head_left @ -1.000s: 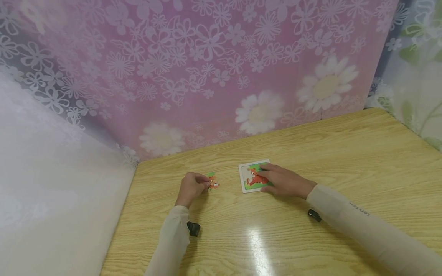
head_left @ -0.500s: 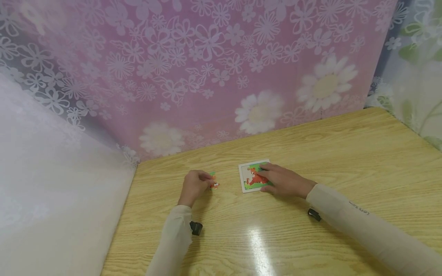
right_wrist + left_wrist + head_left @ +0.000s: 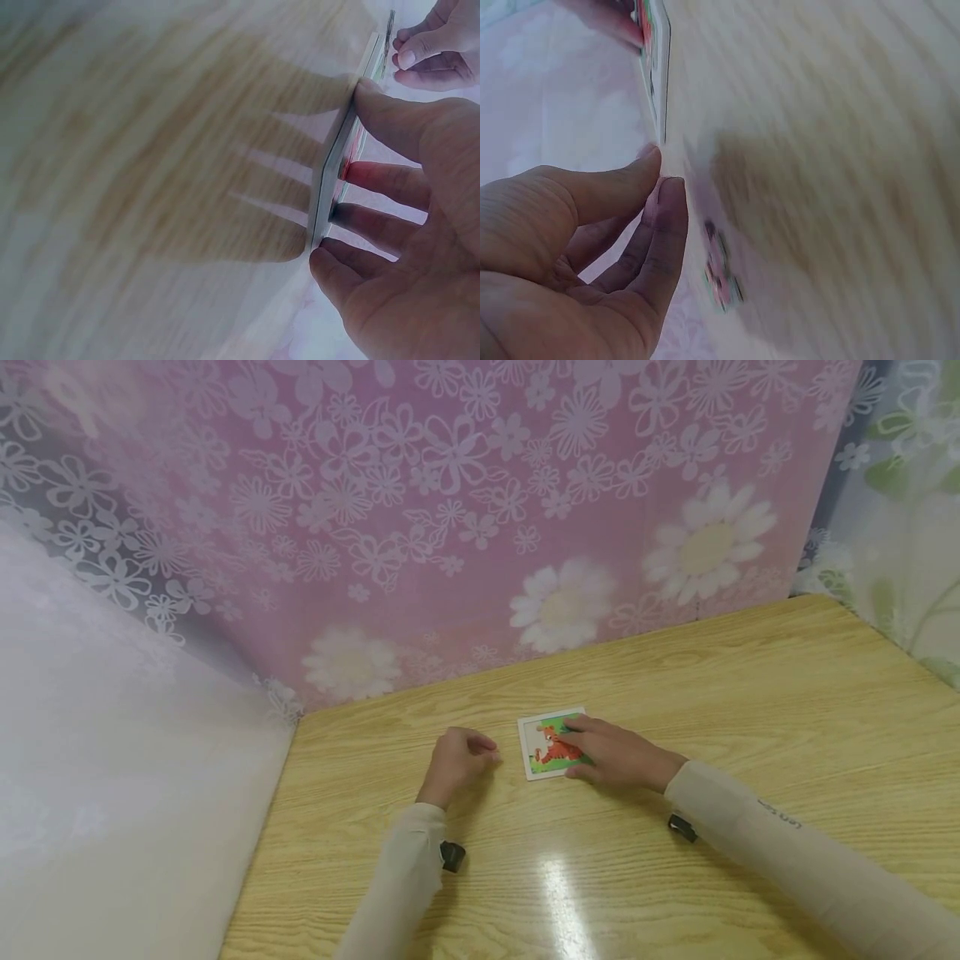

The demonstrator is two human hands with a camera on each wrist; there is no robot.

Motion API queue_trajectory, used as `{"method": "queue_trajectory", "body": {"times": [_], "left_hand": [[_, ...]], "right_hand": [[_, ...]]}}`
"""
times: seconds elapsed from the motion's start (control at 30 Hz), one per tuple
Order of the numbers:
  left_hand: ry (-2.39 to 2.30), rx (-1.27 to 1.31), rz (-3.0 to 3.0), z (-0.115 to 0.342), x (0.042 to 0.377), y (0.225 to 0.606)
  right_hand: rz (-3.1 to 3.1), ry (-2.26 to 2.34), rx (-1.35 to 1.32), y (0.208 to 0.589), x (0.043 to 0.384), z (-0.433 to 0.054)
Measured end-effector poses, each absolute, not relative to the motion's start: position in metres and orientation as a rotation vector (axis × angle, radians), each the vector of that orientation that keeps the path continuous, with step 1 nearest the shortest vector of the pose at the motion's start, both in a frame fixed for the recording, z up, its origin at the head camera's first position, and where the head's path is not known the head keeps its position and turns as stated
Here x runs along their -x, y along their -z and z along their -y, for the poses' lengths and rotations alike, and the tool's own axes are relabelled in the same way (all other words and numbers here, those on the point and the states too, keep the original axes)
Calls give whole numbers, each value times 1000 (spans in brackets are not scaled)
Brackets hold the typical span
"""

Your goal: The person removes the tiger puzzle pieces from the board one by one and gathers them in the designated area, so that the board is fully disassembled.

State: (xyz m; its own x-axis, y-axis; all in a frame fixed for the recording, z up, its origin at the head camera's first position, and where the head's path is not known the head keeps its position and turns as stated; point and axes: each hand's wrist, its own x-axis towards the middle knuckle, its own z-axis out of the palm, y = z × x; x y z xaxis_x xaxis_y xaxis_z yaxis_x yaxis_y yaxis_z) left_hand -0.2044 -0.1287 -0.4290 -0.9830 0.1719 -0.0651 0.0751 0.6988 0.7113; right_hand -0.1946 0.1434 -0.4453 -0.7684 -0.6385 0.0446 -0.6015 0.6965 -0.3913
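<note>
A small square jigsaw puzzle with a white frame and an orange tiger picture lies on the table. Its upper left part shows a pale bare patch. My right hand holds its right side, fingers spread over the picture and thumb at the near edge. Just left of the frame, my left hand pinches a small puzzle piece, mostly hidden by thumb and fingertips. In the left wrist view, a loose puzzle piece lies on the table beside the left fingers; the left hand covers that spot in the head view.
The wood-grain table reaches to a pink flowered curtain at the back. A white sheet borders its left side. Black wrist cameras sit under both sleeves, close above the table.
My left hand has moved right, from the loose pieces toward the puzzle frame, with its thumb and fingers pinched. The right hand and the puzzle have stayed in place.
</note>
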Motion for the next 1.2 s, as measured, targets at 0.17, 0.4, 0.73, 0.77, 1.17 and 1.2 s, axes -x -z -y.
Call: {"method": "queue_trajectory", "body": {"times": [0.17, 0.4, 0.73, 0.77, 1.17, 1.2], "left_hand": [[-1147, -257, -2750, 117, 203, 432], [-1132, -324, -2726, 105, 204, 439], [-1101, -372, -2717, 93, 202, 438], [-1101, -371, -2713, 93, 202, 438], [-1080, -371, -2683, 89, 203, 439], [-1079, -371, -2683, 89, 203, 439]], "right_hand": [[-2800, 614, 1010, 445, 194, -144], [-2806, 616, 1017, 446, 194, -144], [-2805, 630, 1032, 444, 193, -145], [-2806, 632, 1033, 443, 192, -145], [-2805, 617, 1036, 444, 194, -144], [-2805, 614, 1036, 444, 194, -144]]}}
